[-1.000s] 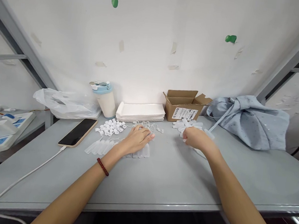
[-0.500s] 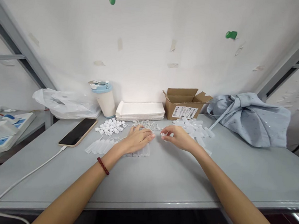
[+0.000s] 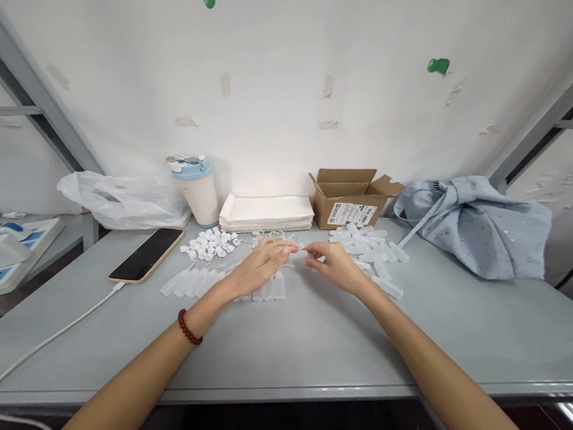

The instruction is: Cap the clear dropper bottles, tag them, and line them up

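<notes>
My left hand (image 3: 260, 266) hangs over a row of translucent tubes (image 3: 195, 280) with thin strings, its fingers pressed together. Any item in its fingertips is too small to name. My right hand (image 3: 333, 264) is closed in a pinch close to the left fingertips, and a small white piece, possibly a cap, shows between the two hands. White strings (image 3: 277, 235) lie just behind the left hand. To the left is a heap of small white caps (image 3: 208, 243). Loose translucent tubes (image 3: 374, 249) are piled to the right of my right hand.
A phone (image 3: 147, 255) on a charging cable lies left, near a plastic bag (image 3: 122, 200) and a cup (image 3: 200, 197). White sheets (image 3: 266, 213) are stacked at the back beside an open cardboard box (image 3: 350, 204). A blue-grey cloth bag (image 3: 486, 229) rests right.
My left fingers have come together and shifted up towards my right hand. The fingertips of both hands are now closer to each other. The view has moved slightly.
</notes>
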The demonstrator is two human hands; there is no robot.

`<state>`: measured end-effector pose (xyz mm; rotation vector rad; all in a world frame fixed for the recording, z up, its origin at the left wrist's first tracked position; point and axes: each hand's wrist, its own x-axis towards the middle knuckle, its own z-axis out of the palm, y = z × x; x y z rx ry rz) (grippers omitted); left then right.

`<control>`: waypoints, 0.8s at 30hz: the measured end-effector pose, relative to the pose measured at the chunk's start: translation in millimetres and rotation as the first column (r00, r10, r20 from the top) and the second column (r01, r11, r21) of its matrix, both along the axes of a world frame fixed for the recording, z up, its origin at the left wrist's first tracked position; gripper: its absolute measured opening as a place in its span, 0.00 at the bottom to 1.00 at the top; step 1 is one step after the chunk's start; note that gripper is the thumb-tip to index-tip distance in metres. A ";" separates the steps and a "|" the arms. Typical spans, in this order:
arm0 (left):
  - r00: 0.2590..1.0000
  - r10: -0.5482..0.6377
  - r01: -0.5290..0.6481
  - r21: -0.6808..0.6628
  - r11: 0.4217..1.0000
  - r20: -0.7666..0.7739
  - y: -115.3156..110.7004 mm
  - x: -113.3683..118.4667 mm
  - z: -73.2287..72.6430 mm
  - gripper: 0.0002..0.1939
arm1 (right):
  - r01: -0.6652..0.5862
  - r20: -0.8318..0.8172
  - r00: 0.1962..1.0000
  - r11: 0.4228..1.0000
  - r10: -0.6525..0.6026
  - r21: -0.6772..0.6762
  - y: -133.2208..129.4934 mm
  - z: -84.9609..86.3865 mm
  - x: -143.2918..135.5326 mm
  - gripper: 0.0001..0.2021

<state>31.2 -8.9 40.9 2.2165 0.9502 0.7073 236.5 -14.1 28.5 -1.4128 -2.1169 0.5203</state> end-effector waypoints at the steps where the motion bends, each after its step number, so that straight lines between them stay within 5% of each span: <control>1: 0.999 -0.012 0.012 -0.011 1.000 0.030 -1.9 0.2 1.0 0.26 | -0.001 -0.026 1.000 1.000 0.001 0.006 -1.0 0.8 -1.3 0.08; 12: 0.977 -0.047 0.047 0.003 0.999 0.209 -7.2 -1.5 -0.8 0.22 | -0.020 -0.190 0.981 0.997 0.033 0.069 -5.8 -4.0 -8.8 0.14; 24: 0.981 -0.034 0.003 0.159 0.987 0.192 -12.7 -0.4 -6.0 0.17 | 0.000 -0.335 0.942 0.998 0.020 0.061 -10.6 1.3 -13.7 0.11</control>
